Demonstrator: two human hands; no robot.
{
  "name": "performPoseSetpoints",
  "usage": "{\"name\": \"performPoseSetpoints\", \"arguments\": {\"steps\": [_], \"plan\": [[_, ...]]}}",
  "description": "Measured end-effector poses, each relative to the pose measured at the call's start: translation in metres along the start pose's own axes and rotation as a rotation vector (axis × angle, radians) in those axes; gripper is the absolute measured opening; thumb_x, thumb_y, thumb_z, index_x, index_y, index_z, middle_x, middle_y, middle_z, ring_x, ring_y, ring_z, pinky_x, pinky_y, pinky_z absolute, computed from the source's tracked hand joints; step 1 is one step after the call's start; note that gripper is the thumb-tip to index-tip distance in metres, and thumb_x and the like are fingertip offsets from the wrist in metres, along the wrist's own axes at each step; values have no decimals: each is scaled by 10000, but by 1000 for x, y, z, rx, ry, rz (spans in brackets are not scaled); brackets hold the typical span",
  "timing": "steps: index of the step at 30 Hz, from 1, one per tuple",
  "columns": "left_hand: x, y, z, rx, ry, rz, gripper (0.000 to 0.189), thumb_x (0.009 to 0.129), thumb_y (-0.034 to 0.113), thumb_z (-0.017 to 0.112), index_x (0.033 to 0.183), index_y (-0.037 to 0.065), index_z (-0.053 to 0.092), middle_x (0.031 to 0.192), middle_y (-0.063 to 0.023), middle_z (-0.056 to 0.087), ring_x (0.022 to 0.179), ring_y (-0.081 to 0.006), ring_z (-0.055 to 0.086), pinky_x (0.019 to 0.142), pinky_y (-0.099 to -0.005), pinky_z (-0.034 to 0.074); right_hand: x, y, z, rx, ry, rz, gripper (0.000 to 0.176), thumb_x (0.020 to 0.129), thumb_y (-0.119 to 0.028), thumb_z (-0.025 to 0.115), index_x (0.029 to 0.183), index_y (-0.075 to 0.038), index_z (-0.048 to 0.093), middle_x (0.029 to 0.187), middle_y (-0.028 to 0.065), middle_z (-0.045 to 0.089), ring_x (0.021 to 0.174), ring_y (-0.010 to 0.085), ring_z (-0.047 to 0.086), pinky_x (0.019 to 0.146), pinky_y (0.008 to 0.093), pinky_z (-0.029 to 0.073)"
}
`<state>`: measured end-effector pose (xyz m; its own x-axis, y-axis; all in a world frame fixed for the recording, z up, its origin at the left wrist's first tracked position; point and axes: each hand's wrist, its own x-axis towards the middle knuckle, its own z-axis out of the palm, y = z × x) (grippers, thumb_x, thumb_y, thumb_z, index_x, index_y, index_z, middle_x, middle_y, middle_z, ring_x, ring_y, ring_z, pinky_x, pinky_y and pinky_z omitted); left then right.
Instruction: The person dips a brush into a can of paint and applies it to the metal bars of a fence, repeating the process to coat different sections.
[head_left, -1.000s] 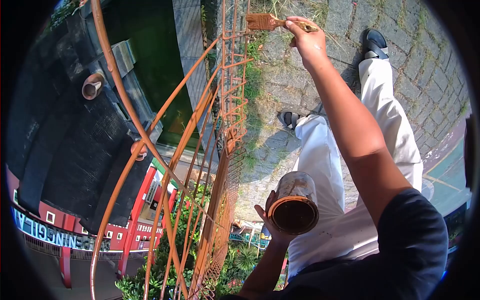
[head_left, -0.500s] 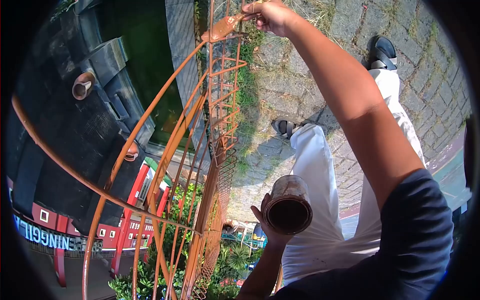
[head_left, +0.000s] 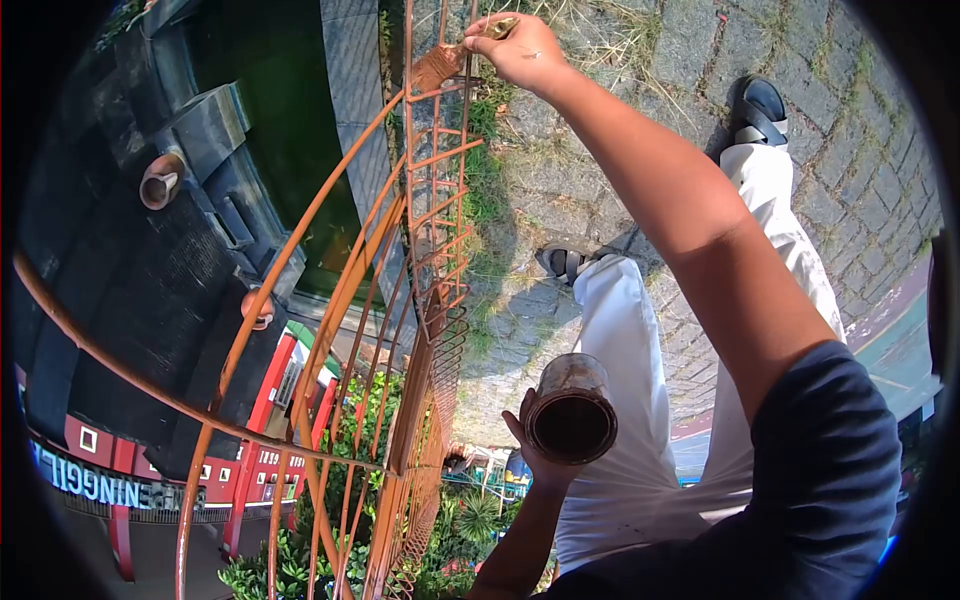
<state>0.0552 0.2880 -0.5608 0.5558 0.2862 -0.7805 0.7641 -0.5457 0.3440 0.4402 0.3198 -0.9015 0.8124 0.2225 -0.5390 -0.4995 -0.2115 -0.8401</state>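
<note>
At the top centre my right hand (head_left: pixel 522 52) is closed round the handle of a paintbrush (head_left: pixel 437 68). The brush's wide bristles, coated brown-orange, lie against the upper bars of an orange metal fence (head_left: pixel 335 290). Lower down, my left hand (head_left: pixel 540 450) holds a paint can (head_left: pixel 572 375) from the side, with its fingers partly hidden behind it. The can's open mouth faces me, and its inside is dark. Brown paint stains the can's rim and outer wall.
Stone paving (head_left: pixel 830 180) with grass tufts lies under my sandalled feet. Beyond the fence are dark green water (head_left: pixel 290 120), a dark structure with round pots (head_left: pixel 162 182), and a red building (head_left: pixel 245 480). Green plants (head_left: pixel 480 515) grow at the bottom.
My right hand has shifted slightly left and down, and the brush is turned differently against the bars. The can stays in my left hand, slightly further left in view.
</note>
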Motion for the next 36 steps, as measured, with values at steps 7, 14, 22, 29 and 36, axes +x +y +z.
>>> {"name": "performPoseSetpoints", "arguments": {"steps": [7, 14, 22, 29, 36], "plan": [[4, 7, 2, 358, -116, 15, 1482, 576, 663, 860, 1524, 101, -132, 1503, -126, 340, 1445, -283, 281, 1237, -483, 14, -12, 12, -5, 857, 62, 479, 144, 912, -117, 656, 996, -7, 697, 862, 114, 730, 514, 106, 553, 520, 292, 516], [-1, -4, 18, 60, -11, -34, 1575, 540, 630, 892, 1497, 80, -232, 1527, -136, 303, 1456, -301, 260, 1235, -497, 32, -21, -5, -29, 215, 70, -118, 127, 872, -130, 696, 984, -86, 733, 900, 76, 745, 716, 173, 691, 599, 307, 530], [-8, -19, 33, 302, -46, 29, 1340, 600, 805, 730, 1555, 125, 82, 1491, -130, 383, 1459, -319, 247, 1223, -534, -36, -11, -67, -33, -461, -300, -288, 243, 826, -260, 661, 1000, -104, 726, 939, 136, 740, 895, 324, 703, 800, 383, 554], [-26, -29, 42, 140, -16, -27, 1118, 669, 832, 647, 1518, 202, 284, 1443, -101, 465, 1446, -348, 249, 1214, -555, -47, 14, -39, -12, -305, -187, -361, 220, 841, -245, 695, 931, -47, 733, 875, 149, 743, 834, 272, 720, 750, 384, 554], [-40, -44, 49, 119, -73, -46, 975, 702, 825, 623, 1454, 236, 427, 1426, -95, 486, 1430, -357, 269, 1208, -569, -23, -7, -58, -21, -453, -303, -233, 236, 846, -281, 703, 1001, -105, 723, 991, 164, 732, 931, 307, 712, 808, 383, 560]]}}
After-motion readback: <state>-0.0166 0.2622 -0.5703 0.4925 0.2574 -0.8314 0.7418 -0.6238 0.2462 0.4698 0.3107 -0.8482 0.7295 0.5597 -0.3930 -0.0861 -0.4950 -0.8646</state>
